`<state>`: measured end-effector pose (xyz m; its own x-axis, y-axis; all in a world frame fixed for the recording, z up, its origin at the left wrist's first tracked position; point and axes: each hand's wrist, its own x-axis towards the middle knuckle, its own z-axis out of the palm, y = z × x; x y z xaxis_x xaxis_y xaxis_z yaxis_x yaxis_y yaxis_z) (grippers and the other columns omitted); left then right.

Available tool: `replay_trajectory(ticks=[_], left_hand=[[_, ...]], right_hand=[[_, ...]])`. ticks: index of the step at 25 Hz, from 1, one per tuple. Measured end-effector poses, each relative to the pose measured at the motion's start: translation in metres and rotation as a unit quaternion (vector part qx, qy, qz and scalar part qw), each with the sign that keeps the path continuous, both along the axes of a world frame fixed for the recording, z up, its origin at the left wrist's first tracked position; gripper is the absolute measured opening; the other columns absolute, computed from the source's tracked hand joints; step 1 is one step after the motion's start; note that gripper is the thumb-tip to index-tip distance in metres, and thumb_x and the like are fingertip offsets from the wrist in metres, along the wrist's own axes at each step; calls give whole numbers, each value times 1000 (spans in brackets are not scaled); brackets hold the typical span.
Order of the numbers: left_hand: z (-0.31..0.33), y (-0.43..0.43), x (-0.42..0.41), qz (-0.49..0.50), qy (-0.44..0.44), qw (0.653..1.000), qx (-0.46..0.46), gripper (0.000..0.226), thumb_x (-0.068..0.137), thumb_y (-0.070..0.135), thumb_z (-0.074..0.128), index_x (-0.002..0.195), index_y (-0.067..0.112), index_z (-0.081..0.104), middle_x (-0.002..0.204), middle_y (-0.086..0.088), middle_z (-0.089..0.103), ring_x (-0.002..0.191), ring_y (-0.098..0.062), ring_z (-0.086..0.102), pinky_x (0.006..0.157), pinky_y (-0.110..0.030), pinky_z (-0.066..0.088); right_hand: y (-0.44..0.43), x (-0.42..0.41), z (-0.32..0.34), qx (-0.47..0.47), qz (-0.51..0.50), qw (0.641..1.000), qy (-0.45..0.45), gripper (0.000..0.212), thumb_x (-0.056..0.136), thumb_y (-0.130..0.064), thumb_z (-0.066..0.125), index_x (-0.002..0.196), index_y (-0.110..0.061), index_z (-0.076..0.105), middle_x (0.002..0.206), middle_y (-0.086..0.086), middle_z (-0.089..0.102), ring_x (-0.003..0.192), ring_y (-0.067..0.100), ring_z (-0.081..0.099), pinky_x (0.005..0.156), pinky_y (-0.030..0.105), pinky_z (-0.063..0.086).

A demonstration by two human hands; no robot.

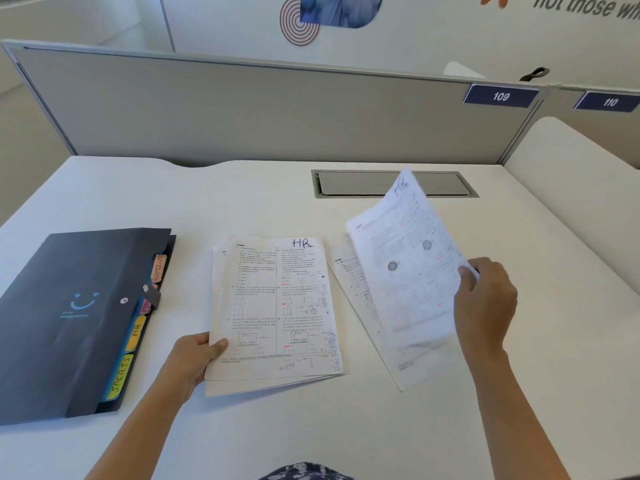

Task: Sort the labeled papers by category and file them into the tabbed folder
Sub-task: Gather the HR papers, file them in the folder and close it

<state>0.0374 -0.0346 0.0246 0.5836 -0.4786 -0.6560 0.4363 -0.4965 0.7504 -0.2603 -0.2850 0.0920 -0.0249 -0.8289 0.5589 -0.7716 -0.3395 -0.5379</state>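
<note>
A dark tabbed folder lies closed on the left of the desk, with coloured tabs reading ADMIN, HR and SPORTS along its right edge. In the middle lies a stack of printed papers; its top sheet is marked "HR". My left hand grips the stack's lower left corner. My right hand pinches the right edge of a single sheet, lifted and tilted above the desk, blurred. Under it another paper lies flat on the desk.
A grey partition runs along the desk's far edge with number plates 109 and 110. A recessed cable hatch sits in the desk behind the lifted sheet. A white side divider stands at the right.
</note>
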Motion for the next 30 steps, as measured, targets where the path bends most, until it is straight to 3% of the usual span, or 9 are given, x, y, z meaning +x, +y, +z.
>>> replay_trajectory(ticks=[4, 6, 8, 11, 15, 21, 24, 27, 30], left_hand=[[1, -1, 0, -19, -21, 1000, 5, 29, 92, 1, 55, 121, -5, 57, 110, -20, 67, 99, -37, 64, 88, -46, 51], [1, -1, -1, -33, -37, 999, 7, 27, 94, 6, 55, 118, -4, 59, 109, -19, 67, 99, -36, 64, 87, -45, 52], [3, -2, -4, -34, -43, 998, 10, 28, 98, 18, 50, 114, -2, 60, 108, -18, 68, 97, -34, 64, 85, -43, 53], [6, -5, -4, 3, -36, 999, 31, 41, 102, 33, 35, 99, 2, 61, 105, -21, 66, 92, -34, 64, 76, -39, 53], [9, -6, -4, 15, -40, 998, 43, 46, 102, 37, 32, 90, 4, 61, 100, -22, 67, 92, -36, 65, 90, -45, 52], [1, 1, -8, -62, -61, 996, -2, 19, 91, 5, 58, 110, 1, 61, 101, -16, 70, 94, -35, 67, 85, -47, 55], [-1, 3, -7, -50, -54, 997, -7, 20, 90, 1, 59, 109, 4, 60, 97, -13, 70, 92, -35, 67, 85, -48, 54], [-1, 3, -6, -42, -58, 997, -2, 20, 90, 2, 60, 110, 5, 60, 102, -16, 70, 94, -36, 67, 86, -51, 54], [-1, 0, -5, -44, -73, 996, 7, 24, 90, 5, 61, 113, 5, 61, 102, -17, 70, 92, -36, 68, 85, -51, 54]], right_hand=[[29, 33, 28, -16, 46, 991, -125, 4, 88, -6, 59, 87, -4, 63, 79, 1, 58, 68, 19, 48, 58, 14, 29], [40, 48, 26, 81, 54, 975, -201, 5, 87, -11, 61, 86, -8, 65, 77, 1, 61, 69, 21, 52, 57, 8, 33], [50, 62, 12, 192, 65, 952, -229, 7, 87, -14, 60, 87, -11, 67, 76, 0, 63, 70, 22, 56, 58, 16, 37], [72, 83, -18, 290, 104, 930, -200, 9, 88, -12, 58, 86, -14, 67, 76, -2, 64, 66, 17, 58, 53, 12, 38], [93, 98, -48, 373, 161, 905, -129, 11, 91, -13, 54, 92, -11, 66, 84, -1, 65, 72, 11, 58, 51, 11, 38], [87, 95, -49, 378, 237, 891, -85, 14, 89, -14, 62, 103, -16, 64, 86, -5, 64, 69, 4, 58, 51, 6, 42], [58, 74, -48, 317, 184, 922, -128, 19, 86, -8, 63, 104, -15, 64, 90, 1, 66, 83, 17, 64, 60, 12, 46], [16, 42, -54, 276, 60, 959, -34, 34, 84, 2, 60, 116, -8, 60, 115, 16, 58, 110, 33, 55, 85, 30, 43], [-21, 10, -62, 329, -60, 941, 50, 51, 82, -1, 58, 131, -2, 48, 131, 27, 47, 122, 42, 42, 102, 38, 34]])
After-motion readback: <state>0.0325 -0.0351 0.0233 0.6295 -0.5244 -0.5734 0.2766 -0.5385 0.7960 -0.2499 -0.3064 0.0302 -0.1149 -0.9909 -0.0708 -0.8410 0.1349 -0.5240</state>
